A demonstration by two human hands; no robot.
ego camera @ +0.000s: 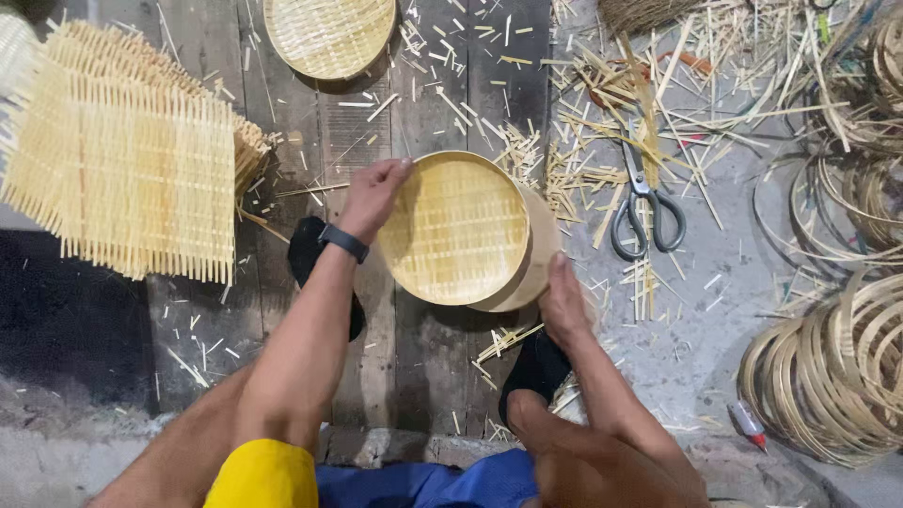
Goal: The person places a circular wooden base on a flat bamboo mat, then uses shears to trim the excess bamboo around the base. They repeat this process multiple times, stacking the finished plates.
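Hands, left (372,193) and right (562,306), grip round woven tray (454,229) tilted, face toward camera.

Dark plank floor (428,348) beside grey concrete (715,310)

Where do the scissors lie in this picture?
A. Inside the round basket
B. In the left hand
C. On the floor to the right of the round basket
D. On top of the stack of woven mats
C: the scissors lie on the floor among bamboo scraps, to the right of the round basket that the left hand and right hand hold.
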